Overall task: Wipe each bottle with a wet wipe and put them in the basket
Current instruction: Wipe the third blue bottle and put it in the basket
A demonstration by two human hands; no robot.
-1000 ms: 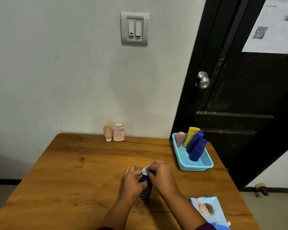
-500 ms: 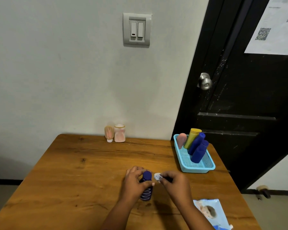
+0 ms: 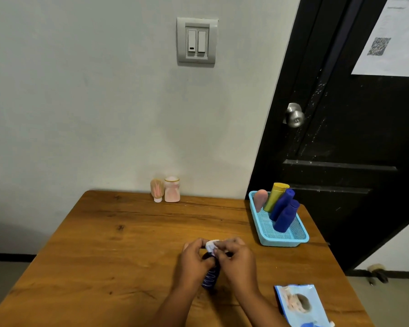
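head view. dark blue bottle upright on the wooden table, near the front edge, long axis roughly vertical, base on the wood. gripped round the body by the left hand, fingers curled. wet wipe pinched in the right hand and pressed on the bottle's top. blue basket off to the right and farther back, near the table's right edge, apart from both hands; right hand judged the nearer. four bottles leaning inside already. two pinkish bottles at the wall, well apart from the hands, probably not yet wiped. wipes pack at front right, cut off by the frame. bottle's cap and upper body hidden under fingers and wipe; label unreadable; cannot tell whether wiping is complete.
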